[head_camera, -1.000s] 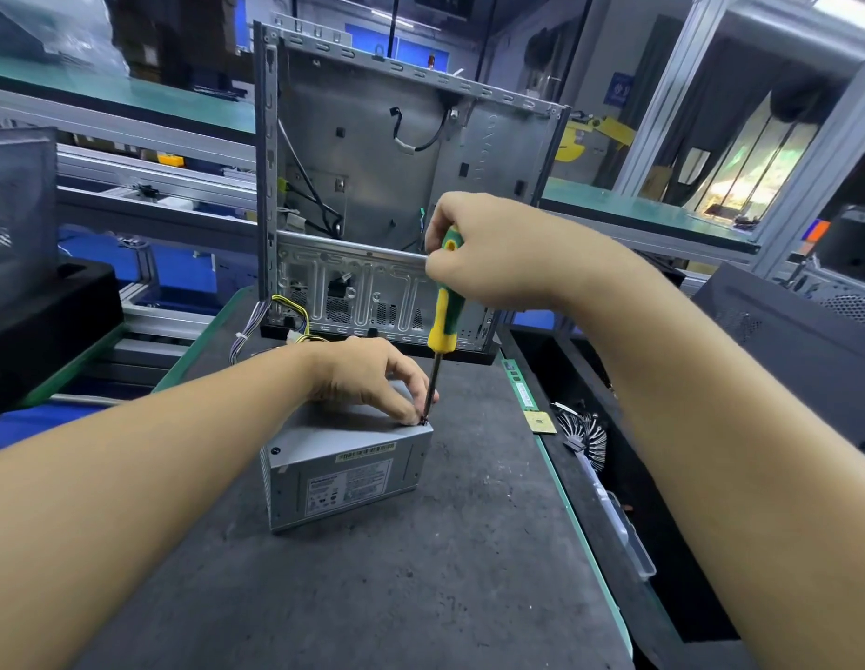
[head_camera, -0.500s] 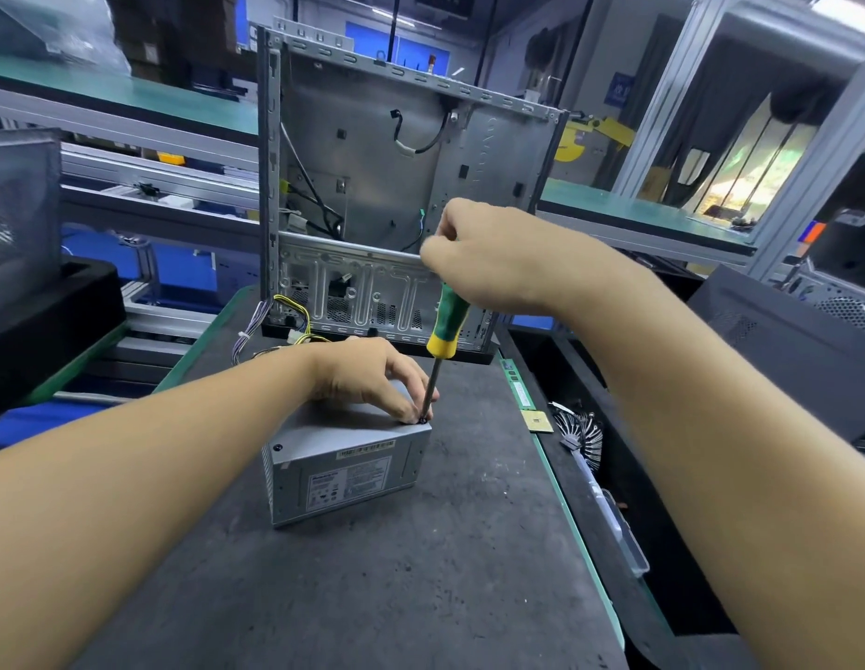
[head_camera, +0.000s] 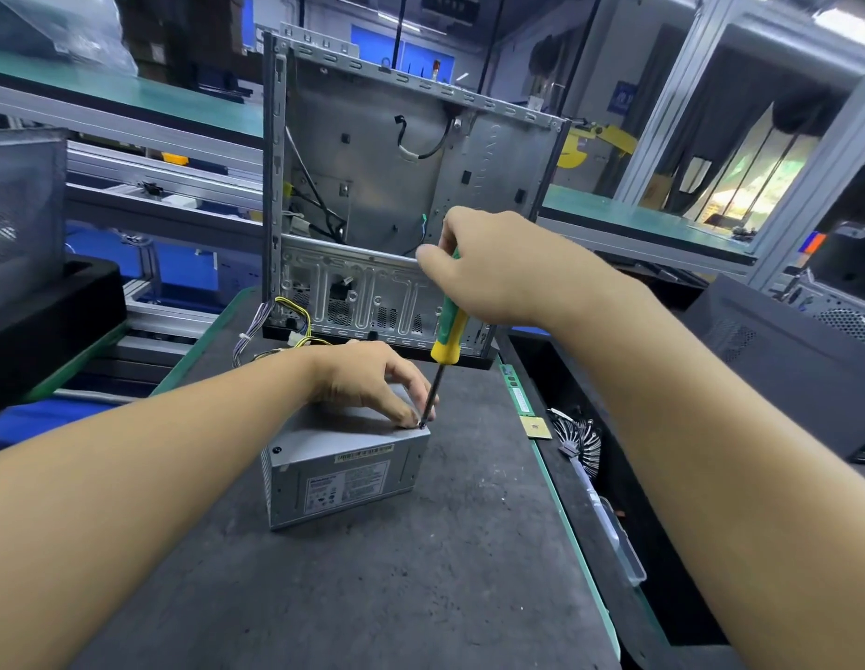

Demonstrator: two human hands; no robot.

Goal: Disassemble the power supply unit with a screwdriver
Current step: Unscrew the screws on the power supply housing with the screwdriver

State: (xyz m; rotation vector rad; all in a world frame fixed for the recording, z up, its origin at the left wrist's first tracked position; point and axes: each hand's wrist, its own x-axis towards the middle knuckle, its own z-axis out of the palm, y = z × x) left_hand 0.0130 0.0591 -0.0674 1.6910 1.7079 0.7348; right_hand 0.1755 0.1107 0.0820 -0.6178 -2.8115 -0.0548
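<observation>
The grey rectangular metal power supply unit (head_camera: pixel 343 476) lay flat, its labelled side facing 6 o'clock. The green-and-yellow-handled screwdriver (head_camera: pixel 449 338) stood nearly upright, handle tilted toward 1 o'clock, tip on the unit's 3 o'clock top corner.

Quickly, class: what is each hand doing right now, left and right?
Left hand: rests on the power supply unit, fingertips by the screwdriver tip; pinching cannot be told.
Right hand: grips the screwdriver handle.
</observation>
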